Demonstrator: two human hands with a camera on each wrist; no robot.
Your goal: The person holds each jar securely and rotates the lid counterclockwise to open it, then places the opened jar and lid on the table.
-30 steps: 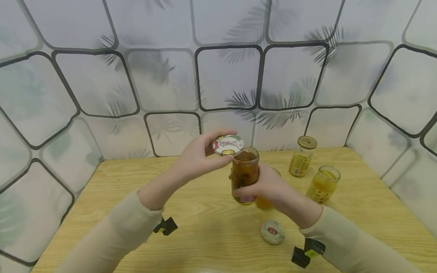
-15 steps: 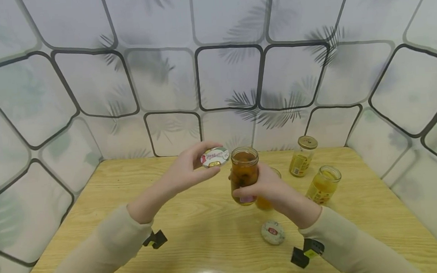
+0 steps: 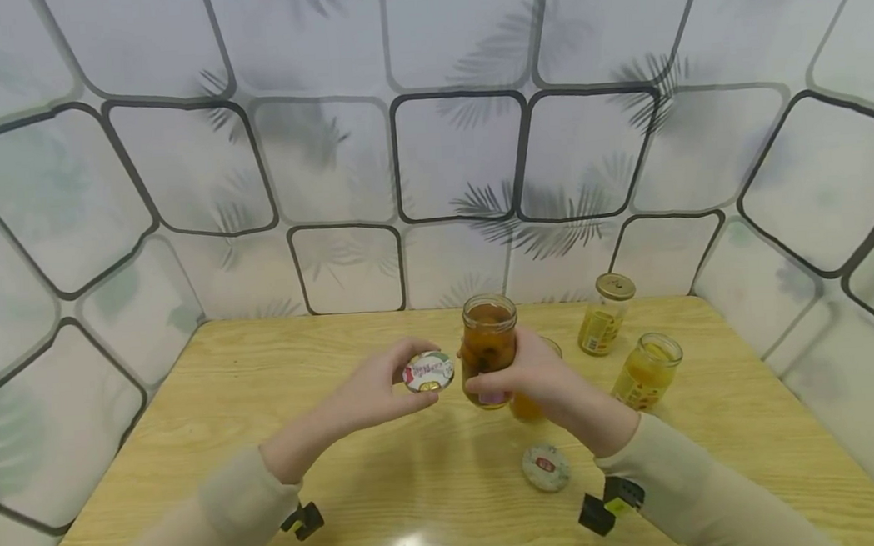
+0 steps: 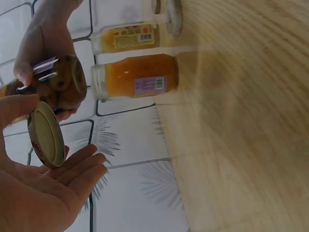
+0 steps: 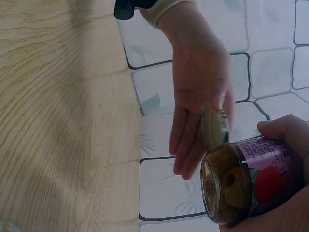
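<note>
In the head view my left hand (image 3: 372,391) pinches a round printed lid (image 3: 428,372) by its edge, left of the lidless jar (image 3: 489,345) of dark fruit. My right hand (image 3: 537,373) grips that jar round its body, upright and raised above the table. The left wrist view shows the lid's pale inner side (image 4: 47,135) facing the table, between thumb and fingers of my left hand (image 4: 38,193). From the right wrist, the jar's purple label with a red fruit (image 5: 270,181) is visible beside my right hand (image 5: 285,203).
An orange jar (image 3: 526,405) stands partly hidden behind my right hand. To the right are an uncapped yellow jar (image 3: 647,370) and a yellow jar with a gold lid (image 3: 606,313). Another lid (image 3: 546,468) lies on the wooden table (image 3: 390,493), near my right wrist.
My left hand has moved the lid away from the jar's mouth, to the left and down. The right hand and its jar have stayed nearly still.
</note>
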